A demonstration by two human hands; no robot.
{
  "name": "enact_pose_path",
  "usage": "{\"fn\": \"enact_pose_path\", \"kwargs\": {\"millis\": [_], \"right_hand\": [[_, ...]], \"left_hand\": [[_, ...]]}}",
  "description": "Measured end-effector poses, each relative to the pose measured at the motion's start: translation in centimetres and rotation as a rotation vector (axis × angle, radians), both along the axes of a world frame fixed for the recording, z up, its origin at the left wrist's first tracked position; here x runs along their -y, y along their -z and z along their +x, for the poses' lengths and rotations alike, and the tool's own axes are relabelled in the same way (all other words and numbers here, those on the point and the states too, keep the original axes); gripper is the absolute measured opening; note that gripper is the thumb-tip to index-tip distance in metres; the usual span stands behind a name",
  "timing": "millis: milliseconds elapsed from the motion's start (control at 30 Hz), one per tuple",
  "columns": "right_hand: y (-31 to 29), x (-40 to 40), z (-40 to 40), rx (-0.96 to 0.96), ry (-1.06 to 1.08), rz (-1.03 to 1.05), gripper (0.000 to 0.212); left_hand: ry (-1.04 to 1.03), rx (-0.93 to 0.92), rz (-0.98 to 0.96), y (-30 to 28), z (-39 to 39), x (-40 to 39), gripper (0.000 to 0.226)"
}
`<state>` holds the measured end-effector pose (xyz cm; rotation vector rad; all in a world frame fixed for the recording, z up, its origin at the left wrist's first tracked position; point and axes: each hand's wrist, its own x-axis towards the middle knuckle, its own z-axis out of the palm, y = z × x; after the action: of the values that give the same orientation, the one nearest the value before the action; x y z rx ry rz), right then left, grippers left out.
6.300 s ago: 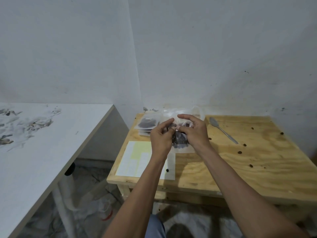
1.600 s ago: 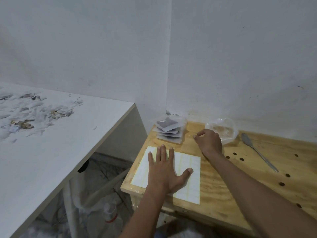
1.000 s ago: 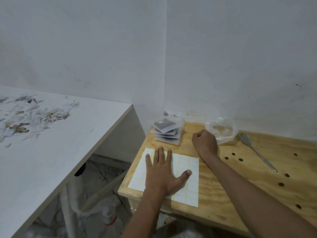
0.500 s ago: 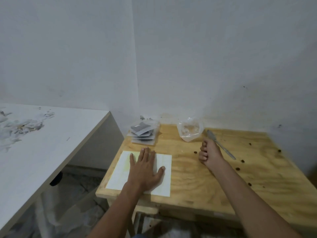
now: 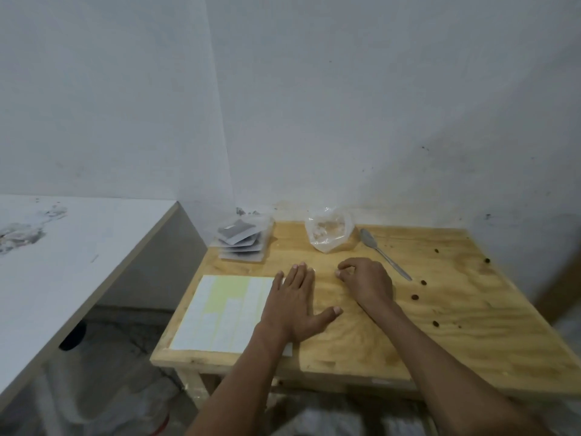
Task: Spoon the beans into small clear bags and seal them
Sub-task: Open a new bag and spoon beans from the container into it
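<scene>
A stack of small clear bags filled with dark beans (image 5: 242, 243) lies at the back left of the wooden table (image 5: 440, 341). A larger, nearly empty crumpled clear bag (image 5: 330, 232) stands beside it, and a metal spoon (image 5: 383, 258) lies to its right. Several loose beans (image 5: 415, 297) are scattered on the right half of the table. My left hand (image 5: 295, 303) rests flat, fingers apart, over the right edge of a label sheet (image 5: 220, 313). My right hand (image 5: 366, 280) is curled on the wood, thumb and forefinger pinched together, with nothing visible in them.
A white table (image 5: 63, 253) with debris on it stands to the left, across a gap that opens to the floor. White walls meet in a corner just behind the wooden table.
My right hand has moved left, away from the spoon, and now pinches at the table's middle. My left hand has slid right, to the label sheet's edge.
</scene>
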<state>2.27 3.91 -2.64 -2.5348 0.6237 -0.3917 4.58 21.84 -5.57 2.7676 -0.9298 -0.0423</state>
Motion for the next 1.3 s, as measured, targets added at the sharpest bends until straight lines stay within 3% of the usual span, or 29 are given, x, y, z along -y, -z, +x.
{"fn": "enact_pose_path", "kwargs": {"millis": [233, 300, 433, 500, 600, 667, 767, 833, 1000, 1300], "right_hand": [[0.3, -0.6, 0.2, -0.012, -0.021, -0.120, 0.025], [-0.2, -0.8, 0.0, 0.114, 0.070, 0.165, 0.023], [-2.1, 0.1, 0.5, 0.359, 0.321, 1.333, 0.025], [-2.5, 0.9, 0.6, 0.421, 0.303, 1.601, 0.020], [-2.9, 2.3, 0.7, 0.469, 0.290, 1.703, 0.017], [-3.2, 3.3, 0.8, 0.416, 0.330, 1.518, 0.022], [-2.3, 4.3, 0.9, 0.251, 0.281, 0.711, 0.029], [-1.7, 4.1, 0.9, 0.171, 0.160, 0.377, 0.021], [-1.6, 3.3, 1.5, 0.019, 0.058, 0.137, 0.029], [-1.1, 2.8, 2.0, -0.061, -0.078, -0.194, 0.012]], "left_hand": [[-0.014, -0.005, -0.046, 0.2, 0.1, -0.1, 0.111], [-0.018, 0.002, -0.055, 0.2, 0.1, -0.1, 0.111], [-0.020, 0.007, -0.061, 0.1, 0.2, -0.1, 0.111], [-0.022, 0.007, -0.064, 0.1, 0.1, -0.1, 0.111], [-0.027, -0.008, -0.081, 0.0, 0.1, -0.1, 0.111], [-0.029, -0.012, -0.085, 0.1, 0.1, -0.1, 0.111], [-0.030, -0.013, -0.084, 0.2, 0.2, -0.1, 0.111], [-0.032, -0.014, -0.085, 0.2, 0.2, -0.1, 0.112], [-0.037, -0.028, -0.094, -0.1, 0.0, -0.1, 0.111], [-0.037, -0.027, -0.112, -0.3, -0.1, -0.1, 0.110]]}}
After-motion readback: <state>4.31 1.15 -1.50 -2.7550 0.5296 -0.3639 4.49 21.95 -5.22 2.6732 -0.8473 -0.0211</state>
